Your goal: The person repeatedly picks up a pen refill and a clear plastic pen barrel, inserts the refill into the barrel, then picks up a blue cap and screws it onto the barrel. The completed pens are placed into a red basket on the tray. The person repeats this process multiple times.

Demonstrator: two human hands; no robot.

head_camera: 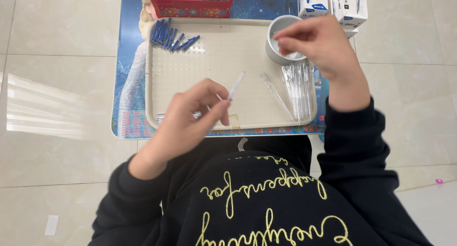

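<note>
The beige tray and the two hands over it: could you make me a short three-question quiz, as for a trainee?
1. True or false: the left hand holds a thin white tube over the beige tray.
2. Where does the right hand reach? A) into the red basket B) over the small grey cup C) to the white boxes
3. Fill in: the pile of blue caps lies in the tray's far ____ corner, by the person's own sides.

Key: 1 true; 2 B; 3 left. The clear pen barrels lie below the cup, on the right side of the tray.
</note>
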